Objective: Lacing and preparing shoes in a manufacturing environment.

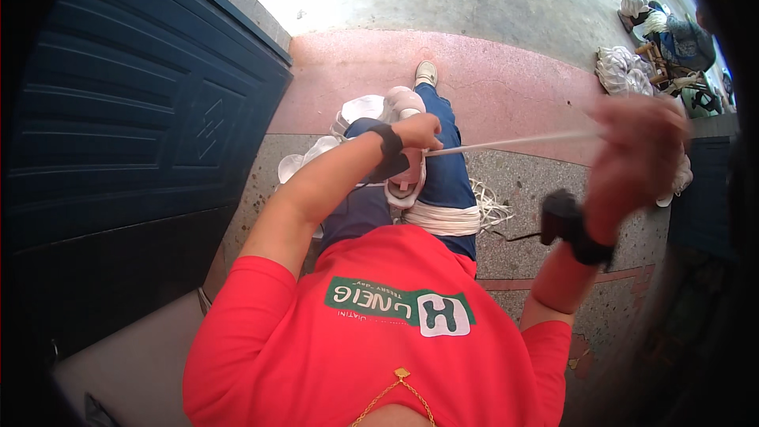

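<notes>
A pale pink and white shoe [405, 183] rests on my lap between my thighs. My left hand [417, 131] is closed on it, fingers curled near its eyelets. From there a white shoelace [506, 143] stretches taut to the right. My right hand [636, 154], raised far out to the side and smeared by motion, grips the lace's other end. Across my right thigh lies a bundle of white laces [447, 219]. The shoe's upper part is partly hidden beneath my left hand.
More white shoes [362, 109] lie by my left leg. Loose laces [492, 207] are heaped on the speckled floor at my right. A dark blue door [142, 87] stands at the left. Farther right, another person [688, 43] sits near a pile of white shoes [624, 71].
</notes>
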